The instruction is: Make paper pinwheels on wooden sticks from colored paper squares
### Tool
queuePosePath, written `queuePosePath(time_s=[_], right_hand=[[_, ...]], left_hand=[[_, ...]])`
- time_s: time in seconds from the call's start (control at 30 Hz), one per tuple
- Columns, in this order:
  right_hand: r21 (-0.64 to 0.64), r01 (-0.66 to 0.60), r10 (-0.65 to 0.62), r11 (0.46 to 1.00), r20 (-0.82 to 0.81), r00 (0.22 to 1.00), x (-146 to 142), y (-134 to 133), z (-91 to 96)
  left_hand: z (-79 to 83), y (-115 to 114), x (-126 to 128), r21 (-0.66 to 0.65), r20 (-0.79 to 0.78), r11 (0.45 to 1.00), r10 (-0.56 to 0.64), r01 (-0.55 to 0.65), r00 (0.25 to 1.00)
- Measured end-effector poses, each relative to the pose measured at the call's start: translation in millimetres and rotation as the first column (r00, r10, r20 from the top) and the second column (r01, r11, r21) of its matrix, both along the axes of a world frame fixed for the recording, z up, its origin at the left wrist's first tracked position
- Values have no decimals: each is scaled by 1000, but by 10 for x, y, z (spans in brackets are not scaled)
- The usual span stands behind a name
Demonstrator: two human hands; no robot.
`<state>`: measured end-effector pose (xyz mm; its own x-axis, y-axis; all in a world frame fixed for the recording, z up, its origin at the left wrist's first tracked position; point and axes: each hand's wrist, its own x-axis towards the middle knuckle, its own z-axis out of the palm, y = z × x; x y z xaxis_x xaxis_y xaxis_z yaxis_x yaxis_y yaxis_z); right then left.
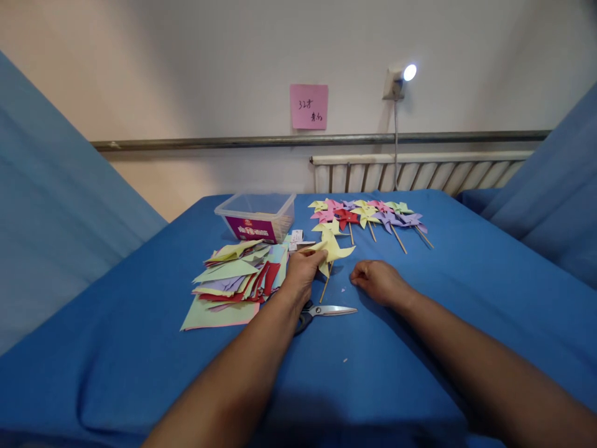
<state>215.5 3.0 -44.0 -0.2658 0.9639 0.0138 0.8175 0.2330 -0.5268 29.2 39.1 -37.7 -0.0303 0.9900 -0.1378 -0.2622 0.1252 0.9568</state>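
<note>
In my left hand (303, 267) a yellow paper pinwheel (334, 250) is pinched by one side, its folded blades facing up. A thin wooden stick (325, 287) slants down from under it. Right of the pinwheel, my right hand (377, 281) rests low over the cloth with fingers curled together; anything inside them is hidden. Scissors (332, 310) lie below the left hand, blades pointing right, their dark handle partly behind the wrist. Just behind the held pinwheel is another yellow pinwheel (328, 226).
Stacked coloured paper (233, 277) lies on the left. Behind it stands a clear plastic box (254, 218) containing sticks. Several finished pinwheels (387, 219) lie at the back right. A small white packet (296, 236) sits near the box. Blue cloth (420, 386) covers the table.
</note>
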Motion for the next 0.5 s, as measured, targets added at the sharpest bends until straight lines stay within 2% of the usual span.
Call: queuePosePath(time_s=[0.07, 0.13, 0.2, 0.3, 0.4, 0.5], right_hand=[[-7, -3, 3, 1000, -29, 1000, 17, 7, 2], [26, -3, 6, 1000, -131, 991, 28, 2, 25], [128, 33, 4, 991, -279, 960, 17, -25, 73], [304, 132, 10, 944, -425, 905, -46, -90, 154], [366, 186, 0, 912, -452, 892, -119, -130, 180], [366, 202, -27, 908, -430, 902, -145, -122, 153]], left_hand=[[13, -5, -4, 4, -15, 1000, 8, -8, 1000], [38, -19, -7, 20, -65, 999, 39, -37, 997], [74, -47, -1, 51, -123, 997, 71, -65, 990], [137, -116, 43, 100, -204, 994, 65, -45, 977], [196, -198, 119, 154, -280, 988, 47, -4, 959], [233, -264, 188, 172, -285, 984, 12, 39, 958]])
